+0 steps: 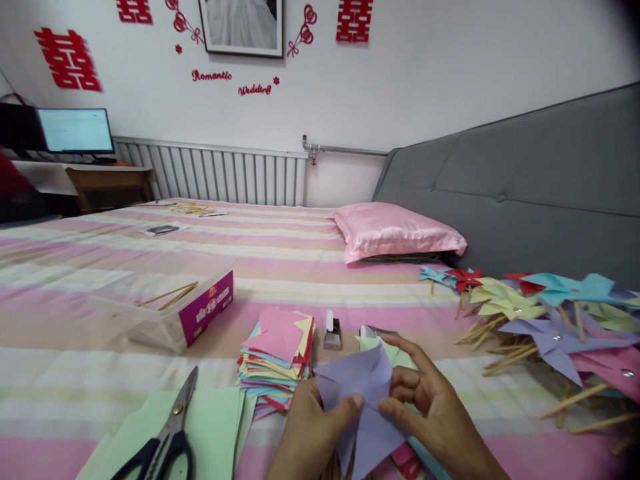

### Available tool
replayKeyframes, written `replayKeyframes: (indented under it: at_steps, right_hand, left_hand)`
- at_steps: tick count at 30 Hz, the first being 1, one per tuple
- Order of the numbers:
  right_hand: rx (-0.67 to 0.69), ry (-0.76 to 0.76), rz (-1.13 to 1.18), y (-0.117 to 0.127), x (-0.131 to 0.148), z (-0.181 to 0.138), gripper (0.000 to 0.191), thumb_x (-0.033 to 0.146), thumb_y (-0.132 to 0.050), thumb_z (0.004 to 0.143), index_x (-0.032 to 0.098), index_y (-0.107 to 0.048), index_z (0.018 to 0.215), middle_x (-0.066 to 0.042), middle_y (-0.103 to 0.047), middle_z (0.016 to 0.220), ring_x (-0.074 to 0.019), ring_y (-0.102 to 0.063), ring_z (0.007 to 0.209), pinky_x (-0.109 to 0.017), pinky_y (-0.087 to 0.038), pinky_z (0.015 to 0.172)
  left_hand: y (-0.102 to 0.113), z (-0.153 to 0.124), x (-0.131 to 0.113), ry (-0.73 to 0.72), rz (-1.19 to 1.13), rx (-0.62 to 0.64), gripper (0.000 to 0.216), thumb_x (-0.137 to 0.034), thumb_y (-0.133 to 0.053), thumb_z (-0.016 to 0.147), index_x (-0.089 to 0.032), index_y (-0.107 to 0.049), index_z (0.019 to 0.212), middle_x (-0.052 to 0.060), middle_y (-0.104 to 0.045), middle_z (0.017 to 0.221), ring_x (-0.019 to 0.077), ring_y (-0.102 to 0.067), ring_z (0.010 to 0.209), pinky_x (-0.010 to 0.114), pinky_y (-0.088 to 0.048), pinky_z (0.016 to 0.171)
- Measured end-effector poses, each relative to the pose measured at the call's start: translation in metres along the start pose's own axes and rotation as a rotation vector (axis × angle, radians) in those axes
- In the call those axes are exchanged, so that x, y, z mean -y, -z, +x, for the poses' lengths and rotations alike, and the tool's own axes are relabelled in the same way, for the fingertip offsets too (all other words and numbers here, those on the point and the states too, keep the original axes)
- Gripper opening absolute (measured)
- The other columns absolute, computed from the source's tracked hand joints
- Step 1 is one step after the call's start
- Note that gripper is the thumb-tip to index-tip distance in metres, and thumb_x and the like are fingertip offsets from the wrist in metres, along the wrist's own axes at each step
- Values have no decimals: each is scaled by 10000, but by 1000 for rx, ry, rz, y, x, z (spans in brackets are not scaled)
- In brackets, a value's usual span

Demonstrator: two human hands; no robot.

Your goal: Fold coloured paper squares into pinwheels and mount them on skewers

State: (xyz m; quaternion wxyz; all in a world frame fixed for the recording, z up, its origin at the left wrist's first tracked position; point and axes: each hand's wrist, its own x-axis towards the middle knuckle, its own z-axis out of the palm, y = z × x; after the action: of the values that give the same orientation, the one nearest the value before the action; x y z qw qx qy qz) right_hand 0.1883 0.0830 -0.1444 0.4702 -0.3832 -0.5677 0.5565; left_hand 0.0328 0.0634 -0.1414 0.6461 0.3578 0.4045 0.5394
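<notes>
A purple paper square [357,373], slit in from its corners, is held up in front of me. My left hand [315,430] is closed on its left side, with the thumb pressed near the paper's middle. My right hand [427,403] grips the right side, thumb near the centre and fingers curled behind. Just left of the hands rises a stack of coloured paper pieces [273,350]. Beyond them stands a small open box [332,335]. Pale green paper [400,357] lies partly hidden behind my right hand. Below the purple paper, some sticks and coloured pieces show only in part.
Scissors [175,427] rest on green sheets [215,420] at front left. A clear plastic box [165,333] holds a few sticks [173,297]. Finished paper pinwheels [555,340] on sticks are piled at right. Farther back are a pink pillow [395,230] and a grey headboard [525,167].
</notes>
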Motion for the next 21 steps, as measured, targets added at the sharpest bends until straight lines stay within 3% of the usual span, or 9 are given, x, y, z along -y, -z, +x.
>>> replayKeyframes:
  at_steps: [15, 21]
  right_hand:
    - [-45, -27, 41, -2, 3, 2, 561, 352, -713, 660, 220, -427, 1124, 65, -533, 582, -89, -500, 475, -193, -357, 461]
    - [-59, 56, -9, -3, 0, 3, 561, 377, -695, 664, 227, -429, 1134, -27, -627, 775, -161, -589, 656, -262, -435, 566]
  left_hand:
    - [-2, -1, -2, -8, 2, 61, 267, -316, -761, 556, -85, -689, 670, 48, -617, 568, 142, -518, 531, 251, -407, 548]
    - [1, 1, 0, 1, -27, -46, 200, -254, -738, 589, -92, -679, 690, 58, -646, 619, 168, -560, 576, 276, -430, 582]
